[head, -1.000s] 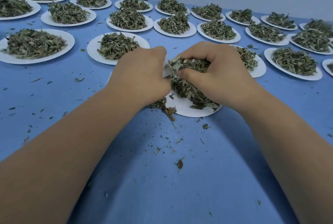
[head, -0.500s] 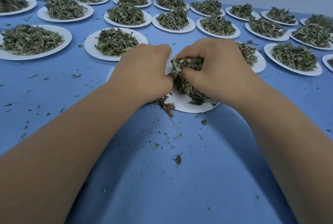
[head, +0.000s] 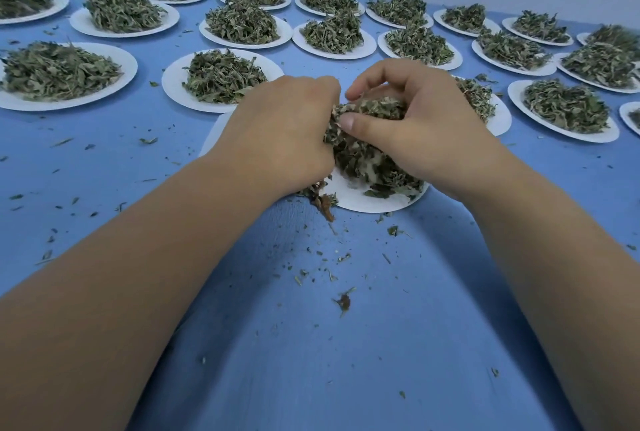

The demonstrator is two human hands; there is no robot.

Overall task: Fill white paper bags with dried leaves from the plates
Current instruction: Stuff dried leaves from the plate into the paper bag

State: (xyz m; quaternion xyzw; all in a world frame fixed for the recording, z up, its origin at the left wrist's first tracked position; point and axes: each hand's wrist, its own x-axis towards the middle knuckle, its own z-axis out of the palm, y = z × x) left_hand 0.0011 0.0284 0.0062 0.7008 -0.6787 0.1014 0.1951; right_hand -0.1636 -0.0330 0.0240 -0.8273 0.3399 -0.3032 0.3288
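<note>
Right hand (head: 429, 132) first. Half a second back it was a tight fist around the dried leaves (head: 367, 157). Now the forefinger has lifted and arched, and the thumb lies on top of the clump and pushes it toward the left hand (head: 280, 132). It's a looser grip, but the fingers are still curled round the wad. The clump sits between the two hands, over the near plate (head: 367, 203), and it has crept left. My read is that this handful is being fed in, not scooped, so the stuffing step is partway done.

Here's what bugs me on this feed. The white paper bag isn't anywhere I can actually confirm. A moment ago a thin white strip showed between the hands, and now leaves cover that spot. The left hand shows me only its back, with the knuckles bent under, so I can't tell what it has hold of, or whether it holds anything. There's a white edge (head: 212, 134) past the left wrist that could be bag or plate rim — no idea which.

The plate's far half is blocked too, so I can't tell how much is left on it. The other plates (head: 173, 80) behind are heaped, and crumbs (head: 343, 300) litter the blue table (head: 311, 354).
</note>
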